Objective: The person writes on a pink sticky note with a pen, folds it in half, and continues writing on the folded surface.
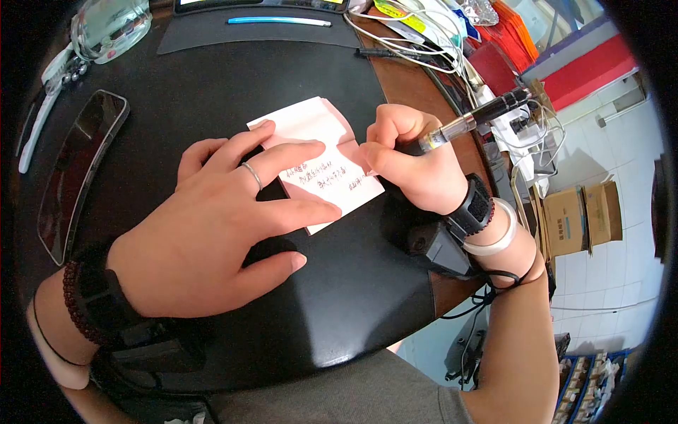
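A small pale pink notepad [311, 126] lies tilted on the black desk mat, with several lines of handwriting on its page. My left hand [212, 201] rests spread over its left side, fingers stretched out and pressing on the paper; a ring circles one finger. At the pad's right edge, my right hand [409, 155] is closed around a pen [470, 121] with a clear and black barrel. The pen's upper end points up and to the right. Its tip is mostly hidden by my fingers, close to the last written line.
A dark phone [83, 173] lies at the left, near a white-handled item [42, 120] and a clear container [111, 30]. A blue and white pen [279, 22] is at the back. White cables [424, 42] tangle at the back right. Cardboard boxes [575, 219] stand beyond the desk.
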Demonstrator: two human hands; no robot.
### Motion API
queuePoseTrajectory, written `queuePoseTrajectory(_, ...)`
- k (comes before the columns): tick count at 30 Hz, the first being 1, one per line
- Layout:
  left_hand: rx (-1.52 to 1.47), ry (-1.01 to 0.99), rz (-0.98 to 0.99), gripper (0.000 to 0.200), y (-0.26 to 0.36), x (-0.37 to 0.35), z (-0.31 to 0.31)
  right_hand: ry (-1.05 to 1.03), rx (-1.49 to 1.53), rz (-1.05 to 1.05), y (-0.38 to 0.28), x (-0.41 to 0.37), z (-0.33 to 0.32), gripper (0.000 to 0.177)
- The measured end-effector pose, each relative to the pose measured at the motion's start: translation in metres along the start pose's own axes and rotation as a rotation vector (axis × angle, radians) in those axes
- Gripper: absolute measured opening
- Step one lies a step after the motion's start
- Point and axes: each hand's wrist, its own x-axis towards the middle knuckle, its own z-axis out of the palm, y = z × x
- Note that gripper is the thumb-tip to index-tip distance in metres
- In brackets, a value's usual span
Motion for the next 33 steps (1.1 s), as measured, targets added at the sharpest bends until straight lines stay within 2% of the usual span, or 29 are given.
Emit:
queuePoseTrajectory(5, 0.001, 0.022, 0.008, 0.044, -0.001, -0.001, 0.001, 0.021, -0.076, -0.025, 0.001, 0.001, 0.000, 0.037)
queuePoseTrajectory(11, -0.006, 0.039, 0.017, 0.044, -0.002, -0.001, 0.002, -0.016, 0.030, 0.016, -0.002, -0.001, 0.002, 0.037)
queuePoseTrajectory(15, -0.003, 0.033, 0.013, 0.043, -0.002, -0.002, 0.001, -0.018, -0.036, 0.018, -0.004, 0.000, -0.001, 0.035)
queuePoseTrajectory(18, 0.010, 0.047, 0.031, 0.042, -0.002, -0.002, -0.001, 0.009, 0.052, -0.010, -0.008, 0.003, -0.001, 0.031)
queuePoseTrajectory(21, -0.014, 0.098, -0.008, 0.040, -0.002, -0.002, 0.001, 0.101, 0.179, 0.092, -0.003, 0.001, -0.005, 0.024)
queuePoseTrajectory(22, -0.021, 0.108, -0.018, 0.038, -0.002, -0.002, 0.001, 0.069, 0.145, 0.080, -0.004, 0.000, -0.006, 0.022)
queuePoseTrajectory(25, -0.013, 0.098, -0.055, 0.037, 0.000, -0.001, -0.002, -0.070, 0.310, 0.035, -0.007, -0.003, -0.001, 0.024)
queuePoseTrajectory(29, -0.022, 0.061, -0.070, 0.041, 0.002, 0.001, -0.001, -0.196, 0.310, 0.057, -0.007, -0.004, -0.002, 0.022)
queuePoseTrajectory(31, -0.018, 0.057, -0.065, 0.043, 0.002, 0.001, -0.001, -0.175, 0.050, -0.111, -0.006, -0.003, 0.002, 0.020)
queuePoseTrajectory(33, 0.031, 0.053, -0.067, 0.047, 0.003, 0.001, -0.001, -0.227, 0.056, -0.047, -0.010, -0.004, -0.002, 0.021)
